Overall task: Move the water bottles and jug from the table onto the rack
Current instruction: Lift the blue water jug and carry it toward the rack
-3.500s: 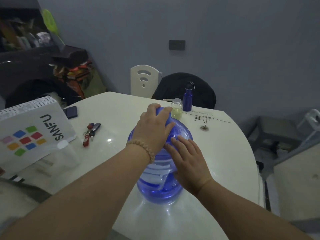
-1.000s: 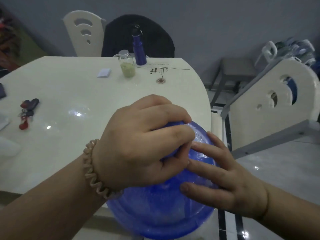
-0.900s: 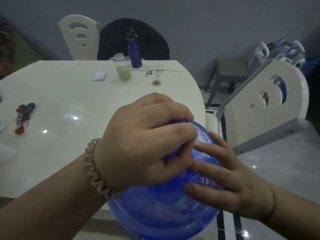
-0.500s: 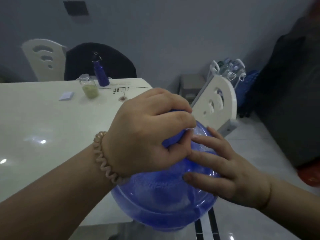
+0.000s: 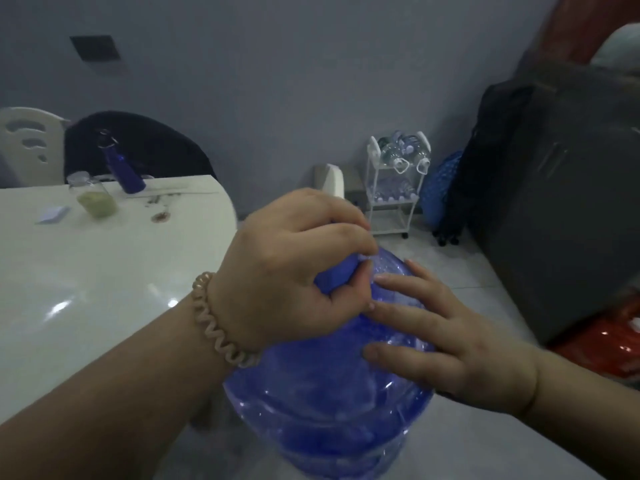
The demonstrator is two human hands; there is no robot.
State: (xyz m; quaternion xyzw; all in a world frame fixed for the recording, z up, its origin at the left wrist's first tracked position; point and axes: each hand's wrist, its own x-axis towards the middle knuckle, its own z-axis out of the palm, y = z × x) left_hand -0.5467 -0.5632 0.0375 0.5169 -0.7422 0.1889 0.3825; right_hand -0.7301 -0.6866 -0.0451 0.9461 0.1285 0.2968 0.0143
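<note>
The big translucent blue water jug (image 5: 322, 403) hangs off the table, over the floor in front of me. My left hand (image 5: 294, 268) is clenched around its neck and cap. My right hand (image 5: 436, 337) lies flat with spread fingers on the jug's shoulder. A dark blue metal bottle (image 5: 124, 169) and a small jar of greenish liquid (image 5: 93, 199) stand at the far edge of the white table (image 5: 86, 278). The white wheeled rack (image 5: 394, 188) stands by the far wall with several clear bottles on its shelves.
A white chair (image 5: 26, 143) and a chair draped in a black garment (image 5: 145, 147) stand behind the table. A large dark cabinet (image 5: 561, 188) fills the right side, a blue bag (image 5: 443, 185) and black bag beside it. Red item (image 5: 602, 344) on the floor at right.
The jug has left the tabletop and been carried to the right, past the table's edge. My view has swung right toward the rack. Both hands keep the same hold.
</note>
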